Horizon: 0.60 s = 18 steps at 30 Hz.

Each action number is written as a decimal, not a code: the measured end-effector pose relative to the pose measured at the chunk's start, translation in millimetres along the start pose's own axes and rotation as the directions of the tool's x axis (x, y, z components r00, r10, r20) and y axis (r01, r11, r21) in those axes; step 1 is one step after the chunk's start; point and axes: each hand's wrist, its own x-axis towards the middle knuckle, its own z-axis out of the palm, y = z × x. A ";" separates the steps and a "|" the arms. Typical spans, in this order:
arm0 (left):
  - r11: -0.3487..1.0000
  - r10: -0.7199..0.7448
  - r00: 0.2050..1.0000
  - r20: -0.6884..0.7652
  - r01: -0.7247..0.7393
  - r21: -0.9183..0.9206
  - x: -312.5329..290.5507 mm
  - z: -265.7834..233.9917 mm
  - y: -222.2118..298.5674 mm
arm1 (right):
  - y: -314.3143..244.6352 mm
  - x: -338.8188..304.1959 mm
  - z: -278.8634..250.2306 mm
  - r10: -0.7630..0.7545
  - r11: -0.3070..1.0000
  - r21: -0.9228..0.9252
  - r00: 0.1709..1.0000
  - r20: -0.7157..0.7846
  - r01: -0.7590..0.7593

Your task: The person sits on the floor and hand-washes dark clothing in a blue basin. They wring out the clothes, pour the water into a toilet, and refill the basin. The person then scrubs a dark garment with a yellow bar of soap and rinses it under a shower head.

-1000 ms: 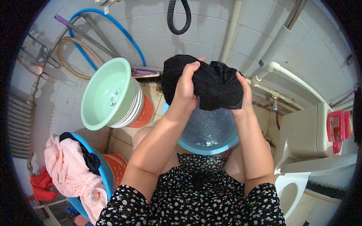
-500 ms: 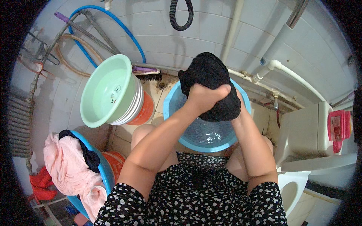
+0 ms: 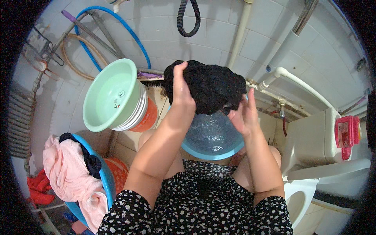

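Note:
A bunched, dark black knitted cloth (image 3: 209, 86) is up over a light-blue basin (image 3: 235, 152) with water in it. My left hand (image 3: 183, 92) holds the cloth's left end, thumb up along its near face and the other fingers hidden behind it. At the lower right end, my right hand (image 3: 246, 115) has hold of the cloth's edge, thumb raised and some fingers tucked under the fabric. The cloth covers the far part of the basin. What kind of garment it is, I cannot tell.
To the left, a pale green basin (image 3: 105, 113) rests on a white-and-orange bucket (image 3: 145, 117). Nearer, pink cloth (image 3: 70, 164) hangs over a blue tub (image 3: 109, 176). At right stand a toilet (image 3: 309, 137) and a pink container (image 3: 346, 133); pipes (image 3: 303, 80) run along the wall.
My hands have moved apart, the left one leftward. The cloth has gone from a tight upright bundle to a wider, looser sideways bunch, uncovering more of the water.

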 end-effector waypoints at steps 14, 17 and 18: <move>0.998 -0.051 0.998 0.027 0.052 -0.031 18.4 -18.2 27.3 | 4.8 12.2 -12.9 0.123 0.957 -0.270 0.991 0.055 -0.104; 0.995 -0.080 0.996 0.042 0.083 -0.054 20.3 -22.2 33.6 | 7.9 15.8 -11.3 0.070 0.964 -0.260 0.995 0.068 -0.050; 0.987 -0.119 0.989 0.084 0.128 -0.103 19.5 -22.8 36.5 | 8.3 16.8 -11.3 0.045 0.969 -0.246 0.996 0.079 -0.024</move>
